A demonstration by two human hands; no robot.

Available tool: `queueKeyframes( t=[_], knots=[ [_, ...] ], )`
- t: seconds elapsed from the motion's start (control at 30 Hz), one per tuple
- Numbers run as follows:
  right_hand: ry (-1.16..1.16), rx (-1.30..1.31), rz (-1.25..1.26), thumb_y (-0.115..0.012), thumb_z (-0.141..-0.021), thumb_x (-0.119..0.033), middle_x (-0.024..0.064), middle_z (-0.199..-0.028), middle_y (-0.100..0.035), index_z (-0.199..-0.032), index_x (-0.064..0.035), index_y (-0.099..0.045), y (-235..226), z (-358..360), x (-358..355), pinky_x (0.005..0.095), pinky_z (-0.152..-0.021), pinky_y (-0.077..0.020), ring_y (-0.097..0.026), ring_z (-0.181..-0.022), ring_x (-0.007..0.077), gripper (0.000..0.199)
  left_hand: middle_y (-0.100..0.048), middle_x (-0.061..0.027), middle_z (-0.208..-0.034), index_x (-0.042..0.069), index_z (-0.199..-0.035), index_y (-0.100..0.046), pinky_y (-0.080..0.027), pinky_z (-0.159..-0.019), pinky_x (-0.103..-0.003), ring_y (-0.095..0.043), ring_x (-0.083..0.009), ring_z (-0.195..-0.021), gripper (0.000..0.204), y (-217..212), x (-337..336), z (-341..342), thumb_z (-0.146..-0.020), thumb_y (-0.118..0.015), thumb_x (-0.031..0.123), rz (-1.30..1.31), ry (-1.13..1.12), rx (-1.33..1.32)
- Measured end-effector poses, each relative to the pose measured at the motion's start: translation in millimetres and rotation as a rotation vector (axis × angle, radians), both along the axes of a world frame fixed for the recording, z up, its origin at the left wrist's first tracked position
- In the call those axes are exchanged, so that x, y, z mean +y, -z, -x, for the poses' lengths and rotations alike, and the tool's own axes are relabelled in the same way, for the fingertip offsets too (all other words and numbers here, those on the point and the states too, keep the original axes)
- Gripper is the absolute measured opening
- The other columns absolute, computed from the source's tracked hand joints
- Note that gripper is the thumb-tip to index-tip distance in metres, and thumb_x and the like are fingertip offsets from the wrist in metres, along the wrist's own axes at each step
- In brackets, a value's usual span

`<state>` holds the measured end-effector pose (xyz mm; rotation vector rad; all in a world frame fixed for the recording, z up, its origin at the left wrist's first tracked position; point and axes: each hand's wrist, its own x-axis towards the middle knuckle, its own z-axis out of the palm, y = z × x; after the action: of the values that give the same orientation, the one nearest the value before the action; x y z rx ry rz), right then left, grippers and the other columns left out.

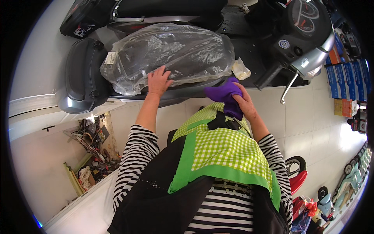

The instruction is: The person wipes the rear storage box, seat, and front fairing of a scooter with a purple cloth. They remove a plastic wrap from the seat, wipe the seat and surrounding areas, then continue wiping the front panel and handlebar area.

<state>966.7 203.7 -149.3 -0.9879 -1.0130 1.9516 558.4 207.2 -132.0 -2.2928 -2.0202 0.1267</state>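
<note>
In front of me stands a dark scooter whose long black seat (pixel 175 52) is wrapped in clear, wrinkled plastic film (pixel 132 74). My left hand (pixel 159 81) rests on the near edge of the wrapped seat, its fingers spread over the film. A bunched purple cloth (pixel 223 93) is gripped by my right hand (pixel 244 102), just off the seat's near right end. Part of the cloth hangs down in front of my apron. Next to the seat's right end lies a crumpled pale piece of wrapping or paper (pixel 241 70) on the scooter.
At left is the scooter's rear box (pixel 83 76); at right, its handlebar grip (pixel 269 77) and brake lever (pixel 289 87) jut toward me. Another black seat (pixel 171 7) stands behind. Blue boxes (pixel 348 80) are stacked far right. Clutter (pixel 91 136) lies beyond a doorway, lower left.
</note>
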Motion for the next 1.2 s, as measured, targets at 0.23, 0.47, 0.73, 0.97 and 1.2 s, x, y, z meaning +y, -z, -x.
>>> queueKeyframes(
  t=[0.23, 0.47, 0.73, 0.97, 1.2],
  knots=[
    [-0.167, -0.449, -0.809, -0.071, -0.073, 0.001, 0.0251, -0.148, -0.037, -0.135, -0.0169, -0.057, 11, 49, 37, 0.0429, -0.114, -0.0328, -0.037, -0.138, 0.043, 0.065, -0.044, -0.0031, -0.147, 0.028, -0.136, -0.053, -0.03, -0.11, -0.057, -0.04, -0.0248, -0.136, 0.072, 0, 6, -93, -0.071, -0.082, 0.037, 0.073, 0.282, -0.027],
    [-0.344, -0.856, -1.386, -0.062, -0.08, -0.003, 0.0165, -0.154, -0.033, -0.135, -0.0195, -0.057, 6, 72, 67, 0.043, -0.107, -0.0429, -0.035, -0.14, 0.0399, 0.058, -0.048, -0.0049, -0.145, 0.02, -0.124, -0.065, -0.021, -0.117, -0.057, -0.039, -0.0246, -0.14, 0.041, 12, -12, -122, -0.084, -0.061, 0.021, 0.144, 0.184, 0.002],
    [-0.311, -1.061, -1.456, -0.06, -0.082, -0.01, 0.0102, -0.153, -0.036, -0.132, -0.0193, -0.06, 8, 43, 122, 0.0406, -0.097, -0.0494, -0.042, -0.133, 0.0333, 0.05, -0.042, -0.004, -0.152, 0.031, -0.125, -0.065, -0.018, -0.119, -0.053, -0.036, -0.0242, -0.142, 0.032, -11, -25, -142, -0.095, -0.057, 0.027, 0.078, 0.183, -0.07],
    [0.15, -1.307, -0.761, -0.068, -0.082, -0.015, 0.017, -0.146, -0.042, -0.136, -0.0182, -0.055, -13, 43, 212, 0.0452, -0.096, -0.0513, -0.046, -0.126, 0.0407, 0.055, -0.038, -0.0056, -0.155, 0.033, -0.127, -0.063, -0.019, -0.118, -0.055, -0.033, -0.0263, -0.144, 0.036, -34, -26, -145, -0.092, -0.063, 0.03, 0.157, 0.174, -0.156],
    [0.276, -0.649, -0.995, -0.07, -0.077, -0.003, 0.0229, -0.147, -0.039, -0.134, -0.0155, -0.057, -52, 80, 211, 0.0461, -0.108, -0.0398, -0.042, -0.13, 0.0441, 0.06, -0.036, -0.0099, -0.155, 0.02, -0.139, -0.053, -0.036, -0.109, -0.051, -0.043, -0.0323, -0.135, 0.056, -63, 2, -160, -0.089, -0.07, 0.037, 0.182, -0.128, -0.776]
  ],
)
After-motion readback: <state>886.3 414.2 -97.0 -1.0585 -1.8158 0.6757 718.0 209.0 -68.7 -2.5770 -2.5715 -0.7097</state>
